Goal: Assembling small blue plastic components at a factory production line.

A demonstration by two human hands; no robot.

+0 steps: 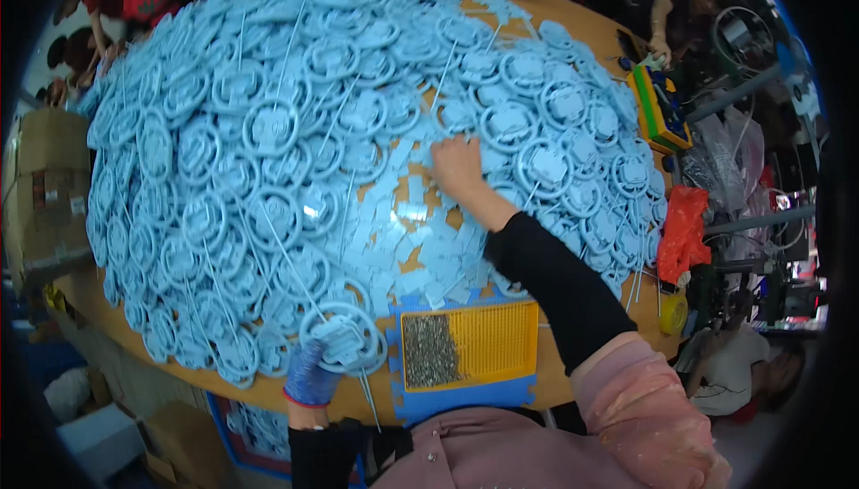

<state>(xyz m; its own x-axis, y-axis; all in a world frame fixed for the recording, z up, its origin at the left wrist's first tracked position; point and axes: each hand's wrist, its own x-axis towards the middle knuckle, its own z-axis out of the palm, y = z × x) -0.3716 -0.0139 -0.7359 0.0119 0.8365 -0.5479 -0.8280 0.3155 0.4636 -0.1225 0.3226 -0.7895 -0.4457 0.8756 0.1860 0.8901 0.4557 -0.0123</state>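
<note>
My left hand (309, 374), in a blue glove, grips the edge of a light-blue ring-shaped plastic part (344, 339) at the table's near edge. Thin rods stick down from beneath that part. Farther out, my right hand (456, 167) is bare, its fingers curled down where the flat light-blue plastic pieces (376, 238) meet the heap. What those fingers hold, if anything, is hidden. Between my arms sits a yellow tray (501, 339), its left part full of small metal pieces (429, 352), on a blue foam mat (488, 392).
A large heap of similar ring parts (237, 86), some with thin rods, covers most of the wooden table (582, 19). At right are a yellow-green box (658, 109), a red plastic bag (684, 234) and a tape roll (673, 313). Cardboard boxes (54, 194) stand left. Other people work around the table.
</note>
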